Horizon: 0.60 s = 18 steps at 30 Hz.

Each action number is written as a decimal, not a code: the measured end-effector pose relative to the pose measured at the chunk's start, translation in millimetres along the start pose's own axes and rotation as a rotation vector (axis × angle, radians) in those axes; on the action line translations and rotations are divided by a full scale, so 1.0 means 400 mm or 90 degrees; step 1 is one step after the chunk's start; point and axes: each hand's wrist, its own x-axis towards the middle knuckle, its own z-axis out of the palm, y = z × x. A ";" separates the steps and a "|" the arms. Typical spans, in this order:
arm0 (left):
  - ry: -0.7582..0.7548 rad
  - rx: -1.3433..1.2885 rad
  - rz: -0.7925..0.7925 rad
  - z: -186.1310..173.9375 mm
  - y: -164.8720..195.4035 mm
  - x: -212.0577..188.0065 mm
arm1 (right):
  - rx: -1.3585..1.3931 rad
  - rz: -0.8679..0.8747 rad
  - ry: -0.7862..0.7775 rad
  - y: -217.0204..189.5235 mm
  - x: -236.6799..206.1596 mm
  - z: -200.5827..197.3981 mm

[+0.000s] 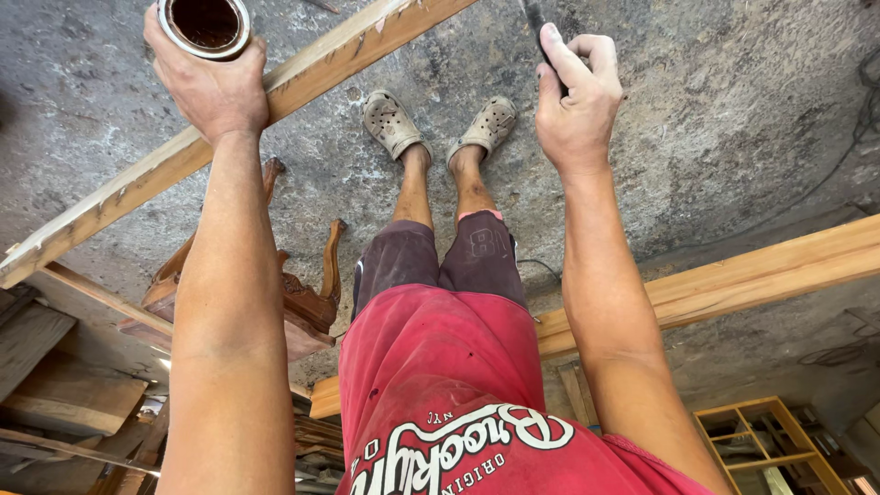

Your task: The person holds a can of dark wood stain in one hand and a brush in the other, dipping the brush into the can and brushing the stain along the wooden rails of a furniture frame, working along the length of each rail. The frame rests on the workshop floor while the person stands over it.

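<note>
The tin sits gripped in your left hand, right over the long plank, which runs slantwise beneath it. Your right hand pinches a dark tool (tip out of view), well apart above the concrete floor.

Dark tool in right hand, perhaps a brush, top cut off.

Floor: rough grey concrete, stained, filling upper frame. 2 long timber planks: 1 diagonal at upper left, 1 across right. Carved wooden furniture piece at centre left; open yellow wooden shelf frame at lower right.
</note>
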 end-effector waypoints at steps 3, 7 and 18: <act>-0.023 0.007 -0.048 0.001 0.001 0.003 | 0.062 0.050 0.008 0.012 0.003 -0.011; -0.023 0.000 -0.068 0.001 0.005 0.007 | 0.061 0.061 0.027 0.036 0.013 -0.015; 0.005 0.012 -0.051 0.003 0.015 0.009 | -0.008 0.017 0.016 0.005 -0.006 0.002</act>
